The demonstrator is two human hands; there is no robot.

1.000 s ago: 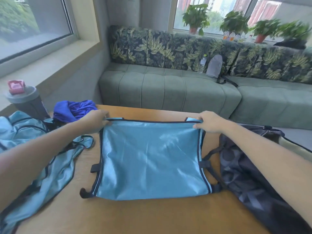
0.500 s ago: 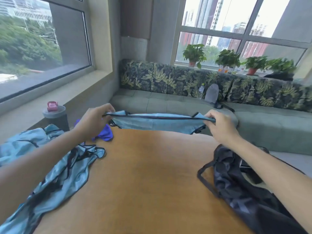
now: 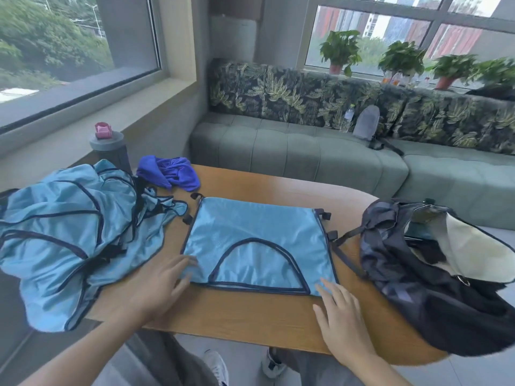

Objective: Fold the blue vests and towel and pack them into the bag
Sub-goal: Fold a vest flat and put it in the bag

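Note:
A light blue vest (image 3: 259,238) with dark trim lies folded flat in the middle of the wooden table (image 3: 250,316). My left hand (image 3: 164,285) rests with straight fingers on its near left corner. At the near right corner my right hand (image 3: 341,316) lies flat, fingertips touching the fabric. A heap of more blue vests (image 3: 69,232) covers the table's left end. The crumpled dark blue towel (image 3: 170,171) sits at the far left. The dark bag (image 3: 434,277) lies open on the right, its pale lining showing.
A grey bottle (image 3: 111,147) with a pink cap stands behind the vest heap by the window ledge. A green sofa (image 3: 320,157) runs beyond the table's far edge, with a grey pouch and a water bottle on it. Potted plants line the far sill.
The vest was held up in the air by both hands at its top edge; now it lies folded on the table and both hands have let go and rest flat on its near corners.

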